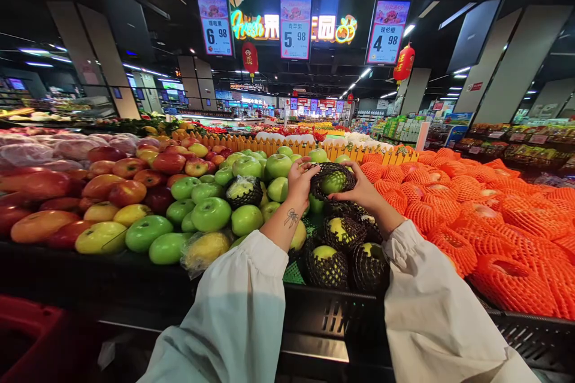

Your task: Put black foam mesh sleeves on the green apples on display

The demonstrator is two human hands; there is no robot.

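Note:
Between my two hands is a green apple (pixel 335 182) in a black foam net (pixel 320 182), raised over the fruit display. My left hand (pixel 302 178) grips the net's left side with bent fingers. On the other side, my right hand (pixel 359 188) holds it with the thumb across the front of the apple. Several netted apples (pixel 327 266) sit just below my hands in a black crate (pixel 314 305). Loose green apples (pixel 210 214) are heaped to the left, with one netted apple (pixel 244 191) lying among them.
Red apples (pixel 128 191) fill the far left. Fruit in orange foam nets (pixel 458 215) is piled on the right. A low yellow picket fence (pixel 269 145) runs behind the apples. Price screens (pixel 295 29) and red lanterns (pixel 250 58) hang overhead. A red container (pixel 27 335) stands at lower left.

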